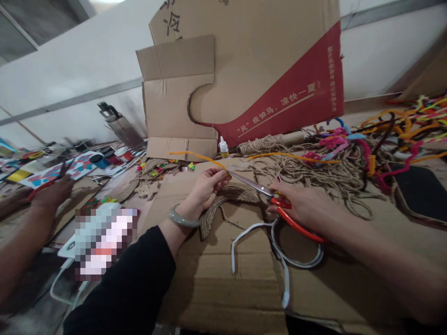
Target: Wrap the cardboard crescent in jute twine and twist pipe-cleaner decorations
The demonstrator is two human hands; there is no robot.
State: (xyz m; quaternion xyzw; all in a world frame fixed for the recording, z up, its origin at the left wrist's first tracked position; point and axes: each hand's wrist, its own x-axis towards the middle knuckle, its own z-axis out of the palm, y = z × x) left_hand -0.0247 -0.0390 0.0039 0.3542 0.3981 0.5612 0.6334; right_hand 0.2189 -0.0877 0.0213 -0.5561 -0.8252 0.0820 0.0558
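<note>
My left hand (209, 184), with a grey bangle on the wrist, pinches an orange fuzzy stem (195, 156) whose long end points up and left. From the right, my right hand (291, 200) holds red-handled scissors (260, 187), their tips touching the stem beside my left fingertips. Beneath my left hand lies a curved piece of twine rows (213, 211) on the cardboard sheet (223, 284). A white strip (246, 230) and a white-rimmed ring (296, 264) lie below the scissors.
Behind stand a glue bottle (223, 147) and a large cardboard panel (258, 60). Loose twine (314, 174), coloured stems (401, 125) and a dark phone (419, 190) lie right. At left, another person's hand (56, 193) holds scissors near a power bank (89, 228).
</note>
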